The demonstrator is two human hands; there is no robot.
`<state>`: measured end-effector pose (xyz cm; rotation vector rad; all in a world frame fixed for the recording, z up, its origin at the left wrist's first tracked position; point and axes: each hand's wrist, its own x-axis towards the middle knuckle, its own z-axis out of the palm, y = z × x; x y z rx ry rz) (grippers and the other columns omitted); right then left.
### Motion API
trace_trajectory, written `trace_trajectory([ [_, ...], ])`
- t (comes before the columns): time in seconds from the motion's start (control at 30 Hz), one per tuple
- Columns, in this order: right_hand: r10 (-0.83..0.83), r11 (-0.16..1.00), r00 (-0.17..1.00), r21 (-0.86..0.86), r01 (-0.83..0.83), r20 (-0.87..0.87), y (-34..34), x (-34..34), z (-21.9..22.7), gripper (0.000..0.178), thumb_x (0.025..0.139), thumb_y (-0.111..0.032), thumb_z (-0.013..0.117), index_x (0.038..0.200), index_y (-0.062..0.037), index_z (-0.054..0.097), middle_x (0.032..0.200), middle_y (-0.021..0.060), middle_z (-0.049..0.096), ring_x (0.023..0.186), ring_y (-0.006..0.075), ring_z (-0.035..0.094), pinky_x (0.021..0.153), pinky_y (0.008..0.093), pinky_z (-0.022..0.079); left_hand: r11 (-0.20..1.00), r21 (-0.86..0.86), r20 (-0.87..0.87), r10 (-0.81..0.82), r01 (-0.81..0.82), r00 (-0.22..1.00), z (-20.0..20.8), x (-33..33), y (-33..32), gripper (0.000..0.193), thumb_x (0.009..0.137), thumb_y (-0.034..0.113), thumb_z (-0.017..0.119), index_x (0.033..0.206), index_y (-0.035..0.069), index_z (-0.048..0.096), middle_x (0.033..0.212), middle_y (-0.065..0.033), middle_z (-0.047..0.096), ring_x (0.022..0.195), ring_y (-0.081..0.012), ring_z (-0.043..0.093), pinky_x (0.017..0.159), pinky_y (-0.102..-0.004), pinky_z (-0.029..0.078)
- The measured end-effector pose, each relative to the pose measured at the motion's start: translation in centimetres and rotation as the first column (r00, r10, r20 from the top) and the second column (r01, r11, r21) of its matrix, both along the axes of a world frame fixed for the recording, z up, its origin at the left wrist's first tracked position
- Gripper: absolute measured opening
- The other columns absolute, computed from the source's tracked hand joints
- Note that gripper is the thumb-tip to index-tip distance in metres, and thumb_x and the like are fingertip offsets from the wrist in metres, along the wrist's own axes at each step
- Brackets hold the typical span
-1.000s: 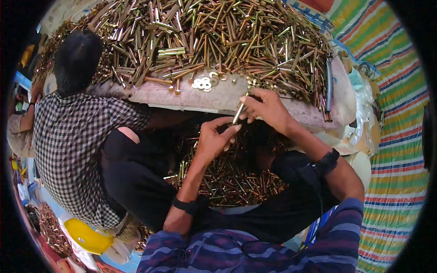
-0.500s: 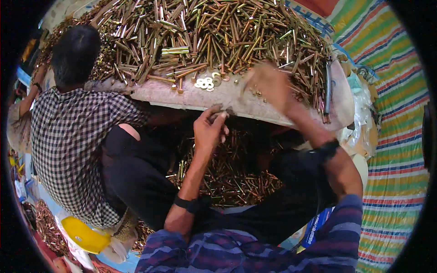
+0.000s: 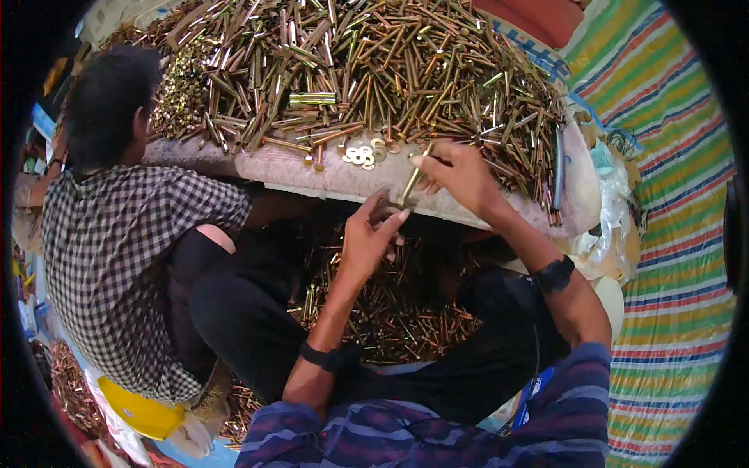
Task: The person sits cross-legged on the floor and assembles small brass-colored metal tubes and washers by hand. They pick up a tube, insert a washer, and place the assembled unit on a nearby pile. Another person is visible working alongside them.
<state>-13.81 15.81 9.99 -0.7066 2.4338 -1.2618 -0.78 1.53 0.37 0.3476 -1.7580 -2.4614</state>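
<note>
My right hand (image 3: 466,181) pinches a brass-coloured bolt (image 3: 414,176), held slanting over the table's near edge. Its lower end meets the fingertips of my left hand (image 3: 369,238). Those fingers are closed in a pinch, and whatever small piece they hold is hidden. Just beyond my hands, a few flat washers (image 3: 359,156) lie in a small cluster on the pale tabletop (image 3: 281,170). Behind them rises a big heap of metal bolts and tubes (image 3: 374,70).
A person in a checked shirt (image 3: 125,273) sits close on my left, near a pile of small nuts (image 3: 183,93). More bolts (image 3: 398,327) lie below the table between my knees. A striped sheet (image 3: 671,273) covers the right side; a yellow container (image 3: 140,409) is lower left.
My right hand has come down and left from the heap's edge, and a bolt now shows in it, meeting my left fingers. The left hand has shifted slightly lower. The view has moved a little.
</note>
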Motion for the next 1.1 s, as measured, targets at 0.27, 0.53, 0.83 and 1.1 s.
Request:
trace_trajectory([
  [0.27, 0.235, 0.965, 0.97, 0.104, -0.24, 0.057, -0.4, 0.4, 0.3, 0.038, 0.101, -0.033, 0.062, 0.102, 0.0045, 0.071, 0.08, 0.0079, 0.072, 0.072, 0.0114, 0.068, 0.066, 0.0308, 0.054, 0.989, 0.026, 0.04, -0.147, 0.146, 0.988, 0.6, 0.5, -0.3, 0.022, 0.102, 0.023, 0.062, 0.104, 0.002, 0.067, 0.073, -0.001, 0.061, 0.05, -0.0067, 0.053, 0.04, -0.0232, 0.039],
  [0.53, 0.32, 0.841, 0.812, 0.541, -0.007, -0.487, -0.3, -4.3, -3.7, 0.03, 0.095, -0.025, 0.059, 0.112, -0.002, 0.067, 0.103, 0.0216, 0.07, 0.101, 0.0437, 0.065, 0.087, 0.0549, 0.051, 0.999, 0.044, 0.127, -0.03, 0.025, 0.991, 0.2, 0.4, 0.1, 0.024, 0.102, 0.025, 0.063, 0.096, 0.003, 0.065, 0.063, 0.0012, 0.054, 0.045, -0.0059, 0.047, 0.038, -0.0243, 0.035],
  [0.83, 0.394, 0.836, 0.756, 0.546, -0.057, -0.523, -0.1, -4.0, -4.1, 0.026, 0.09, -0.024, 0.063, 0.095, 0.0013, 0.061, 0.096, 0.0226, 0.067, 0.095, 0.0437, 0.064, 0.079, 0.054, 0.051, 1.0, -0.005, 0.159, 0.022, -0.021, 0.987, -0.6, 0.5, -0.1, 0.026, 0.1, 0.029, 0.065, 0.092, 0.005, 0.066, 0.059, 0.0029, 0.051, 0.044, -0.0057, 0.045, 0.039, -0.0249, 0.032],
  [1.1, 0.214, 0.974, 0.952, 0.123, -0.191, -0.221, 1.0, -1.7, -1.3, 0.031, 0.081, -0.017, 0.073, 0.1, 0.0043, 0.062, 0.086, 0.0174, 0.07, 0.079, 0.0258, 0.069, 0.071, 0.0405, 0.055, 0.992, -0.104, 0.149, -0.054, 0.07, 0.987, -1.1, 0.9, -0.8, 0.024, 0.099, 0.031, 0.068, 0.103, 0.008, 0.071, 0.072, 0.0051, 0.059, 0.051, -0.0044, 0.047, 0.044, -0.0227, 0.034],
])
